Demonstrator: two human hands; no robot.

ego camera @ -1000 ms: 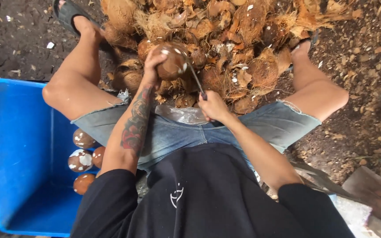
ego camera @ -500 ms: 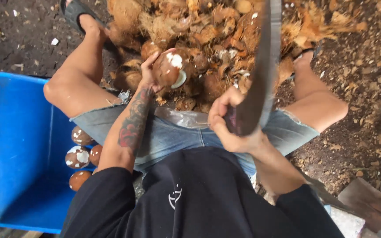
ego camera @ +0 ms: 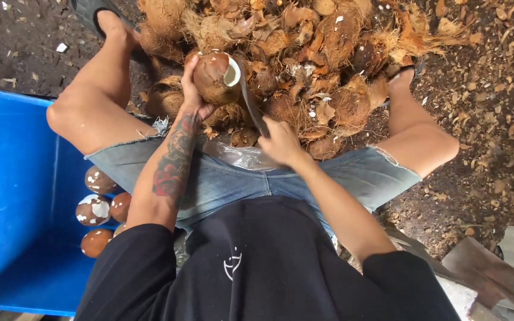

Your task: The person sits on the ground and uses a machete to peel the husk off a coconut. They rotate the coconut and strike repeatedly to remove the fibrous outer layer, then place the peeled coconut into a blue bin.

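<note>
Head view, looking down at your lap as you sit: your left hand (ego camera: 193,95) is closed around a brown, dehusked coconut (ego camera: 215,77), fingers wrapped behind and under it, holding it up above the heap between your knees; a white patch of exposed flesh shows at the coconut's right edge. Your right hand (ego camera: 281,142) is clenched around the handle of a dark, heavy blade (ego camera: 250,104), whose edge meets the coconut at that white patch, the blade running from your fist up and to the left. The pile of fibrous husks (ego camera: 322,71) lies on the ground just beyond both hands, spreading between your two feet, with the held coconut directly over its near left part. To your left stands a blue plastic tub (ego camera: 13,196), its rim close against your left thigh; inside it, at the side nearest your leg, rest several peeled coconuts (ego camera: 93,208), brown with white scrapes, touching one another. A crumpled sheet of clear plastic (ego camera: 242,156) lies on your denim shorts just below your right fist. Dark soil scattered with husk fragments surrounds the scene.
</note>
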